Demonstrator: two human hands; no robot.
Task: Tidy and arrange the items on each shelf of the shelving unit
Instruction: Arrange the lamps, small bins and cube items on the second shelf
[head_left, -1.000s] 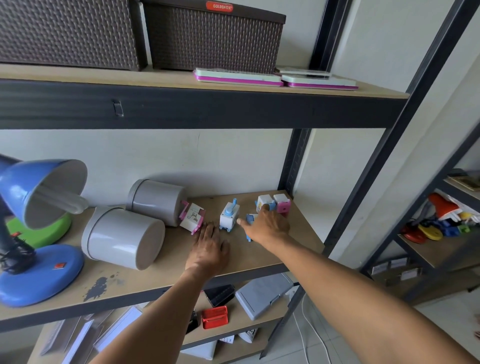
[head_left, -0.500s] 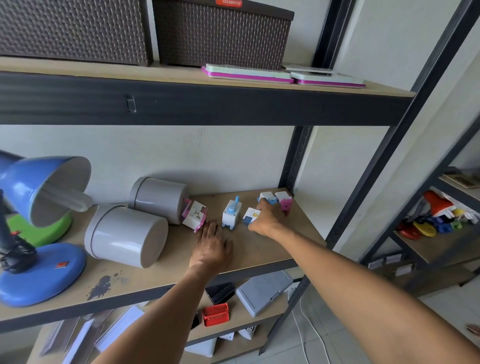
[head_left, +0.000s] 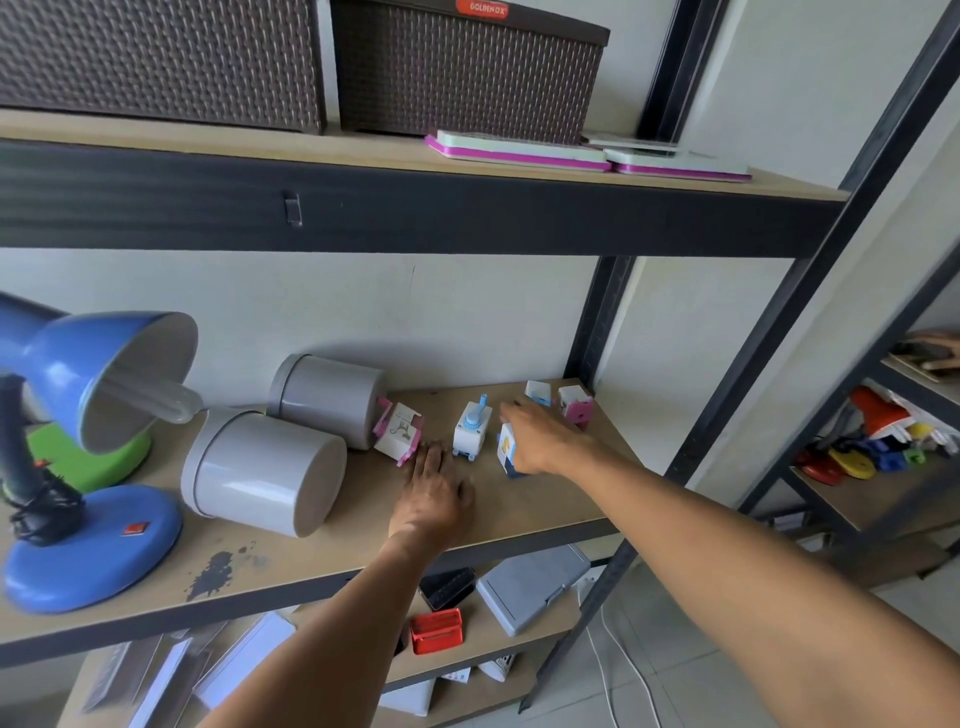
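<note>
From the head camera, the brown woven bin (head_left: 467, 73) at 12 o'clock carries a red label reading "GOLDEN OX". Two grey canisters (head_left: 265, 473) lie on their sides at 9 o'clock; their contents cannot be seen. On the middle shelf (head_left: 545, 509), the right hand (head_left: 540, 439) grips a small white-and-blue box (head_left: 505, 449). The left hand (head_left: 434, 488) rests flat, fingers straight, at 6 o'clock of a white toy with a blue crank (head_left: 471, 428).
</note>
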